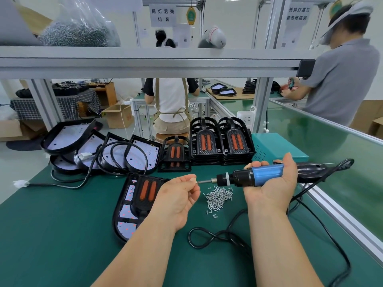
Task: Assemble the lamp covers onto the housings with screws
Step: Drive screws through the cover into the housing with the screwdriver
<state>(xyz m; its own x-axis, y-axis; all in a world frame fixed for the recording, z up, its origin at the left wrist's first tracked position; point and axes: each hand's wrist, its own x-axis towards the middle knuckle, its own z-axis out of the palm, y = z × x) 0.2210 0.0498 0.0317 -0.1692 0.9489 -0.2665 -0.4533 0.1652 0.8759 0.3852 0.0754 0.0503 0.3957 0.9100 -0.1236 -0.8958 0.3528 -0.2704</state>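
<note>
The right hand (271,183) lies palm up over the right part of the green mat (62,235). Its fingers are curled round the blue body of a screwdriver (259,175), which points left, roughly level with the mat. The left hand (178,195) pinches a screw (196,182) between thumb and forefinger right at the tip of the bit (204,181); whether the screw is seated on the bit cannot be told. Just below and between the hands, a pile of screws (219,196) lies loose on the mat. Left of the pile, partly hidden by the left wrist, a housing (124,222) lies flat. A black cover (148,191) with two orange strips is set on its far part, and the white board with red dots shows around the cover. On the far side of the mat stand two tall stacks of covers (221,141) and, to their left, a lower stack (175,154). Further left, more housings (132,154) lean and overlap, with black cables looped over them. A teal box (275,146) sits far right, behind the right hand. The screwdriver's cord (228,235) runs from its right end and curls in loops on the near mat. On the shelf (145,63) above, far left, is a clear bag (78,32) of screws. Beyond the bench one person sits with their back turned and another stands at the right.
</note>
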